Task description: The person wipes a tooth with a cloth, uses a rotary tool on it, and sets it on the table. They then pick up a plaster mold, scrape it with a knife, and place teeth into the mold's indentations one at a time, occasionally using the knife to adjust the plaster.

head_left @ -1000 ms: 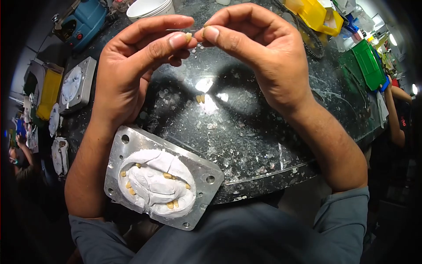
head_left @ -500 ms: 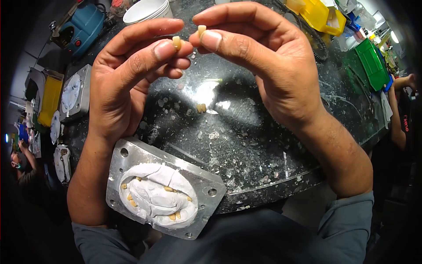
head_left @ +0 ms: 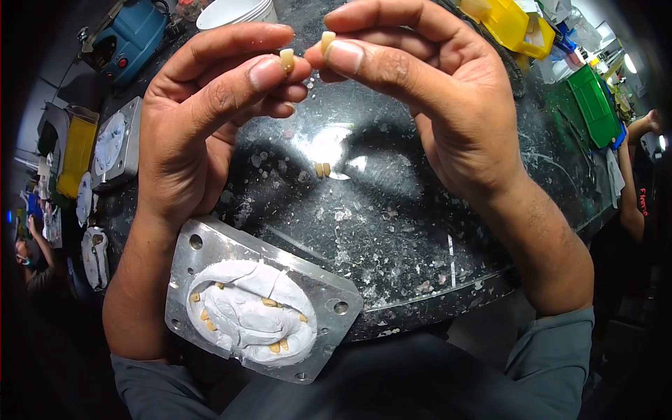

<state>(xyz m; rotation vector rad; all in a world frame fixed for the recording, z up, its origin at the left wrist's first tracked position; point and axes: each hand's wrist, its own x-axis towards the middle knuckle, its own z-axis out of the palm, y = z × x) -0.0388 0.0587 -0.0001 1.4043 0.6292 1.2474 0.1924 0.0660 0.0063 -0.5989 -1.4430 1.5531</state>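
Note:
Between the thumb and a finger of my left hand (head_left: 203, 105) is a cream artificial tooth (head_left: 287, 59), upright and yellower toward its base. My right hand (head_left: 441, 98) pinches another artificial tooth (head_left: 327, 40) a little higher, close to the first but apart from it. Below both hands, a pair of yellowish teeth (head_left: 322, 169) lies on the dark bench beside a bright glare. Close to my body, a metal flask half (head_left: 332, 308) rests tilted at the bench edge. White plaster (head_left: 262, 318) fills it, with several yellowish teeth set in it.
Another flask half with plaster (head_left: 115, 143) and plaster pieces (head_left: 94, 255) are at left. A blue machine (head_left: 129, 42) and white tub (head_left: 234, 12) stand behind. Yellow bins (head_left: 507, 28) and a green tray (head_left: 593, 105) are at right. Other people's arms show at both edges.
Both hands, each with its tooth, have shifted slightly; the right one has gone a little up and right. The left tooth is a bit higher in view. Neither grip has changed.

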